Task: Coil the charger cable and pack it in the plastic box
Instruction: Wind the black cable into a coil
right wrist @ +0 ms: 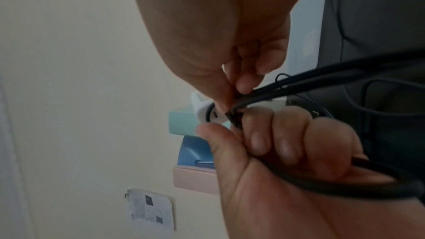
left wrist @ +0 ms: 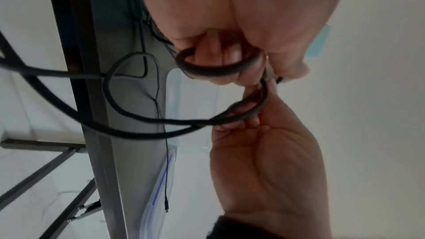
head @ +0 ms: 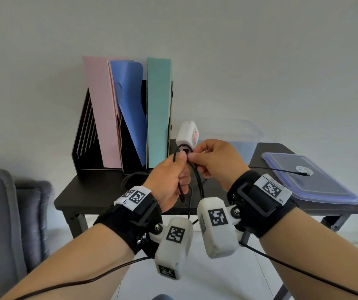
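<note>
Both hands are raised over the black table and meet on the black charger cable. My left hand grips several loops of it in a fist, its fingers curled round the strands. My right hand pinches the cable next to the left thumb; its fingertips press on the strand. The white charger brick sticks up just above the hands. The cable's free end trails across the lid. The clear plastic box stands open behind the right hand.
The box's blue-rimmed lid lies flat on the table's right side. A black file rack with pink, blue and green folders stands at the back left. A grey cushioned seat is left of the table.
</note>
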The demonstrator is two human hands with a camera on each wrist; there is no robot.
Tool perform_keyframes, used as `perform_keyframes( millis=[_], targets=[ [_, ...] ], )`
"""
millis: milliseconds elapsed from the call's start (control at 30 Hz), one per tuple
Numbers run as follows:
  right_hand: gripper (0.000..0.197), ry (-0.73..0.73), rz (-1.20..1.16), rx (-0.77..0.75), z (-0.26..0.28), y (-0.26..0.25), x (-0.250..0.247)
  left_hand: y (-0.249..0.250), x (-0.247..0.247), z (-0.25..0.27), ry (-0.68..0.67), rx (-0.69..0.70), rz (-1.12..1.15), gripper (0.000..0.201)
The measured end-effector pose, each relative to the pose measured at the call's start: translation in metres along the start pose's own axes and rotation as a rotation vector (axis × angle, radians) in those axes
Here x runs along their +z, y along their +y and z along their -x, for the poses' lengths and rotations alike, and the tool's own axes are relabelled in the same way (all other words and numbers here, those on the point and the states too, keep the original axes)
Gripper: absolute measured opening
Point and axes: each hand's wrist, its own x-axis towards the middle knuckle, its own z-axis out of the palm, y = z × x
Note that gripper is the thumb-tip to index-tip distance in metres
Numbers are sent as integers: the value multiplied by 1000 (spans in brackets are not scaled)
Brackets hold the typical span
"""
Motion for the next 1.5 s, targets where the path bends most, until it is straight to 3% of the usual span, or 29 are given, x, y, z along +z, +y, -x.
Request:
perform_keyframes(
  millis=[100,300,400,567,600,700,800,967,1067,1167,1333,1500],
  targets=[
    [16,3,-20,-10,0,0,3,1,0,-1,-4,5,-98,37],
    [11,-26,-94,-68,2,0,5,6,-4,-4,58,-32,-185,8],
    [19,-67,-113,-70,3,0,5,8,-8,-5,106,-2,-177,13],
    [19,122,-68,-76,4,9,8,8,-9,-4,155,19,-110,15],
    [16,94,-96,-32,5,12,9,9,-9,-3,169,23,-86,15],
    [12,-179,-151,62,11,19,13,17,-12,-3,230,61,-140,20],
    [16,-278,-15,-3,15,21,18,25,-13,-1,316,133,-386,16],
    [15,-229,101,-87,14,14,24,34,-19,4,426,283,-578,24],
    [16,-181,347,-144,15,14,29,43,-21,8,456,345,-642,28],
    [15,-176,461,-147,20,20,33,52,-18,9,440,340,-523,20],
    [22,-126,239,-130,29,27,32,59,-14,14,314,253,-56,24],
    [26,70,313,-354,37,17,33,65,-9,14,368,219,186,30]
  ],
)
